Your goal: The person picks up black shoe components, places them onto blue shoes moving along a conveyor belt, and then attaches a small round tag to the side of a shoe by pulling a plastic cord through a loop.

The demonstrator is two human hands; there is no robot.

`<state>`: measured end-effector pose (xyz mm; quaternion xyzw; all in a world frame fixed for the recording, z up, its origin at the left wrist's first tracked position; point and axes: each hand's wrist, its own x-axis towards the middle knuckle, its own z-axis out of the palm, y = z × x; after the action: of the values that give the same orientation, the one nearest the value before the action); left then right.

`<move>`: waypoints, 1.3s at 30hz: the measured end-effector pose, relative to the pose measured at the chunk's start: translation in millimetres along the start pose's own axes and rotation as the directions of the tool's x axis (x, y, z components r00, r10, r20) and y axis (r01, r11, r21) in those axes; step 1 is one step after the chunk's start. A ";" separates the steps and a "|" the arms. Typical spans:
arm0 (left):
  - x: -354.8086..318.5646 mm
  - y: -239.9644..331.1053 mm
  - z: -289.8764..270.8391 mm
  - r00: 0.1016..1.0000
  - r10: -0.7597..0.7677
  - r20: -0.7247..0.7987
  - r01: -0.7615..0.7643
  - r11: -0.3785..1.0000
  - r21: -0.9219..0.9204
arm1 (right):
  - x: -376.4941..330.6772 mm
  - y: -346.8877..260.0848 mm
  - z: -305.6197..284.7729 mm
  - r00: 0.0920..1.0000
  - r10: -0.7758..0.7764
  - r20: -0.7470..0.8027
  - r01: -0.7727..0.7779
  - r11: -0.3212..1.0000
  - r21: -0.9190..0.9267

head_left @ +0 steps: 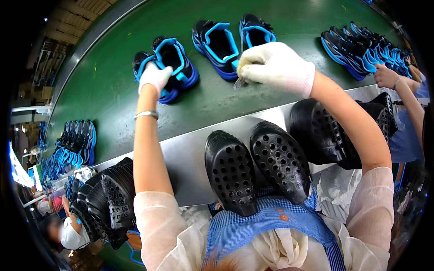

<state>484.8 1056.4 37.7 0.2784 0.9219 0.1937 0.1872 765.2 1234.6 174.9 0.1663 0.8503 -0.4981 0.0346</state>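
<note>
Two black perforated rubber soles [253,167] lean against my apron, within reach. My gloved left hand [155,77] grips a black-and-blue sneaker [174,67] on the green belt [104,90], steadying it; my right hand [275,65] pinches a small tool [239,82].

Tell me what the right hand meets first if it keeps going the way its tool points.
Probably the green belt: the right hand aims its thin tool down-left, just short of the nearest blue shoe. Depth is unclear.
</note>
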 end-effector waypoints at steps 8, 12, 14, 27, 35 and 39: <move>-72.5 134.0 19.1 0.953 0.233 0.196 -0.215 0.970 -0.111 | -41.6 -5.4 -31.8 0.983 0.118 -0.139 -0.081 0.966 0.244; -135.3 162.2 -19.1 0.853 0.512 -0.102 -0.522 0.828 -0.205 | -56.9 -12.4 -31.3 0.978 0.175 -0.113 -0.128 0.933 0.337; -160.3 170.4 -33.6 0.867 0.472 -0.159 -0.444 0.586 -0.678 | -60.7 -18.7 -24.6 0.982 0.158 -0.099 -0.117 0.935 0.335; -220.0 163.2 -39.3 0.763 0.396 -0.512 -0.646 0.503 -0.574 | -75.8 -74.2 12.3 0.987 0.140 -0.076 -0.075 0.827 0.558; -230.4 153.8 -27.0 0.808 0.218 -0.547 -0.582 0.435 -0.687 | -80.6 -91.5 25.8 0.985 0.120 -0.126 -0.044 0.871 0.489; -239.4 154.6 -32.8 0.890 0.089 -0.446 -0.454 0.243 -0.857 | -79.3 -95.4 28.9 0.988 0.093 -0.123 -0.033 0.905 0.424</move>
<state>723.6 1026.9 193.8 0.2367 0.5784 0.7694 0.1322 806.5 1147.3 257.9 0.2321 0.7174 -0.6552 -0.0460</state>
